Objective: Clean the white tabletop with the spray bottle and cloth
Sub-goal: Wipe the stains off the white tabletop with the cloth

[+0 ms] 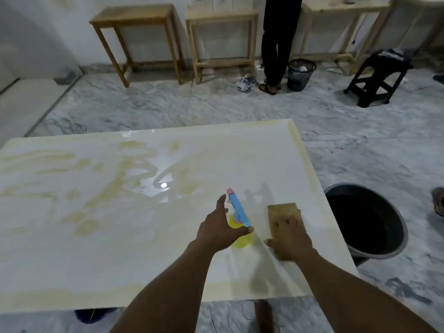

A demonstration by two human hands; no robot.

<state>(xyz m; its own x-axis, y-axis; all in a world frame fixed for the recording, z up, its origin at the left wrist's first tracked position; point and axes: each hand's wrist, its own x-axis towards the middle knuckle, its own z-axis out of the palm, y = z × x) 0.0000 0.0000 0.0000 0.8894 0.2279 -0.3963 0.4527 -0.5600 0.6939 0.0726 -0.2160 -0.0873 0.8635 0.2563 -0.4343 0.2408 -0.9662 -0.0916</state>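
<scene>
One glossy white surface (120,248), smeared yellowish; one spray bottle (242,239) with a yellow body, blue trigger head and pink nozzle; one tan rectangular cloth (283,212); two bare hands, the left hand (219,230) and the right hand (292,241); one large dark round tub (348,186) on the floor; one blue object (93,314) below the surface's near edge, kind unclear; three wooden tables plainly visible by the far wall, one dark brown table (132,14) and two pale ones, the middle pale table (221,12) and the right pale table (341,7); one standing person in black trousers (278,32); one black mesh wastebasket (299,78); one black plastic stool (377,75); one small white device (246,82) on the floor.
</scene>
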